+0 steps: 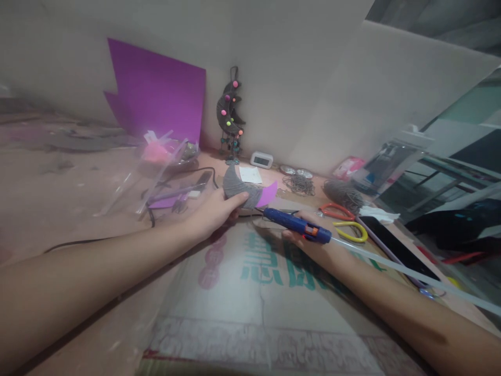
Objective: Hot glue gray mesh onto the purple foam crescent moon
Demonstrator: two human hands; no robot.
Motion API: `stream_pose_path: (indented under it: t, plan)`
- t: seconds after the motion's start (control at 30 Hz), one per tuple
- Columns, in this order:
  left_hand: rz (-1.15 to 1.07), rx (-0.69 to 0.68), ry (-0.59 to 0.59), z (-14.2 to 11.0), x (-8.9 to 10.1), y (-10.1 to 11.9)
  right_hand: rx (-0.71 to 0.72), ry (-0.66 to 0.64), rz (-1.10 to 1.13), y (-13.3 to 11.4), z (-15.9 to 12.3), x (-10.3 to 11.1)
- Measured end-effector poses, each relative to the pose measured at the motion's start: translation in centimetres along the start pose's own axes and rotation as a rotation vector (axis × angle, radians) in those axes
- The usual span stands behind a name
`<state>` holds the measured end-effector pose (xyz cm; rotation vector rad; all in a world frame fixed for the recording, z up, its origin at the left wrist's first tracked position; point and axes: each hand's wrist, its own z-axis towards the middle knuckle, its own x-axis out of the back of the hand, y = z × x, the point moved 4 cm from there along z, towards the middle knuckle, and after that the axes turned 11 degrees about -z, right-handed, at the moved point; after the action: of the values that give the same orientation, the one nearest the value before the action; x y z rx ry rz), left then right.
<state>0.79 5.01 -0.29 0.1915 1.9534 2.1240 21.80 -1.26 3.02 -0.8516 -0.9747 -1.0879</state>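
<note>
My left hand (223, 206) grips a crescent moon (239, 189) wrapped mostly in grey yarn, its thumb lying over the front. A bare purple tip (268, 194) of the crescent sticks out on the right. In my right hand (299, 230) is a blue hot glue gun (295, 223), its nozzle close to the lower edge of the wrapped part. Whether the nozzle touches the yarn I cannot tell. A long clear glue stick (383, 258) runs out of the gun's back end toward the lower right. My right fingers are partly hidden behind the gun.
Printed cardboard (250, 303) lies under my hands. Orange-handled scissors (337, 211), a yellow handle (352, 232), a phone (395, 248) and grey yarn (342, 194) are at the right. Behind are a white clock (261, 160), a decorated moon hanging (229, 112) and purple sheets (160, 94).
</note>
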Motion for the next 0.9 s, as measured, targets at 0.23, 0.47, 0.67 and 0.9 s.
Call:
stream_pose_path:
  t: [0.23,0.47,0.67,0.9]
  plan:
    - [0.003,-0.01,0.001,0.0,0.06,0.09,-0.003,0.023,0.003,-0.26,-0.07,0.34]
    - [-0.021,-0.001,0.023,0.08,0.2,-0.2,-0.018,0.037,-0.009,-0.03,0.14,0.32]
    - [-0.044,-0.009,0.02,0.18,0.18,-0.24,-0.037,0.002,-0.034,-0.1,0.21,0.32]
    - [-0.044,0.006,0.011,0.03,0.07,-0.05,-0.039,0.007,-0.04,-0.11,0.19,0.18]
